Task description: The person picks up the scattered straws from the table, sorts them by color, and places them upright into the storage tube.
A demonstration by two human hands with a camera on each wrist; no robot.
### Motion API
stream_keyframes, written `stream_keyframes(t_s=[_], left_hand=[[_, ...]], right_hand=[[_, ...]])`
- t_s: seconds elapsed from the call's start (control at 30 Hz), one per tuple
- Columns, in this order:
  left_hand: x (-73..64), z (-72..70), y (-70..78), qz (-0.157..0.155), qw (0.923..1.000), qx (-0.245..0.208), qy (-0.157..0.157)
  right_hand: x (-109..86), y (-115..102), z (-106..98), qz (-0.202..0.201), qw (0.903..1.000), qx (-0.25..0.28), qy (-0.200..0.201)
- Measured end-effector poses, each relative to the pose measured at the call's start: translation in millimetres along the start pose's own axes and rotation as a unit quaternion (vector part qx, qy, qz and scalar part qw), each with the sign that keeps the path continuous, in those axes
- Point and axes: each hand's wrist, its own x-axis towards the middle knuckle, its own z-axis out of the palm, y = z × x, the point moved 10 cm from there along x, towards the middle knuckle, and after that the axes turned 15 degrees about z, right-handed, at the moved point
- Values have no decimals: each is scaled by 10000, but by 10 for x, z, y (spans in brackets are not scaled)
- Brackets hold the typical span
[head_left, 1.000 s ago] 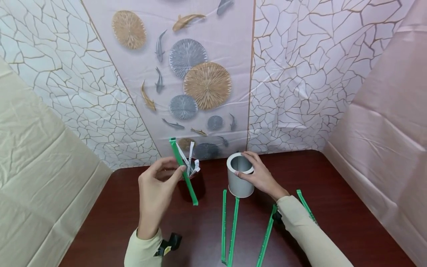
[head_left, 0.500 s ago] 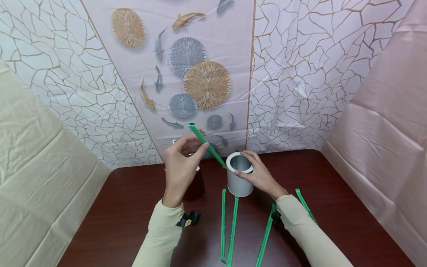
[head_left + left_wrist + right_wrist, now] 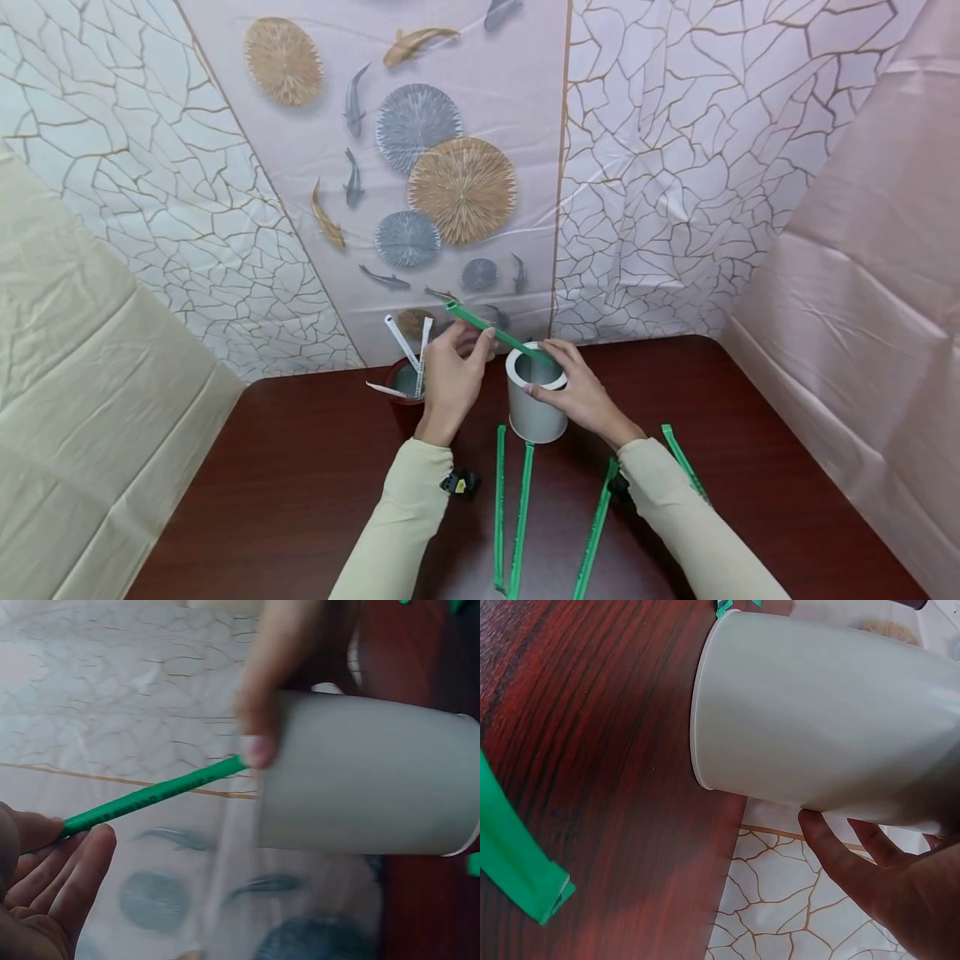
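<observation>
between the hands [image 3: 453,375] [image 3: 577,390], a green stick [image 3: 154,795] slants to the grey cup [image 3: 536,418].

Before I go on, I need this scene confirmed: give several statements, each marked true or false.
1. The left bare hand pinches a slim green printed stick. True.
2. The right bare hand grips the smooth light-grey cylindrical container at its rim. True.
3. The container lies on its side. False: it stands upright on the dark-red wood-grain table.
4. The pinched stick points away from the container. False: its far end is at the container's mouth.
5. The dark-red round cup holds slim white sticks. True.
</observation>
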Motion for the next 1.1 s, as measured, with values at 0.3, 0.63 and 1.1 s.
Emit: stream_keyframes(t_s=[0.3,0.63,1.1], left_hand=[[-111,299,-372,-396,9963,380,-660],[-115,648,-676,-647,9796,1148,-1518],[-261,725,-931,-808,9746,439,-2042]], right_hand=[[-16,-12,-10,0,10000,30,27],[-25,11,5,54,10000,82,-12],[-22,-2,2,39,9999,139,-43]])
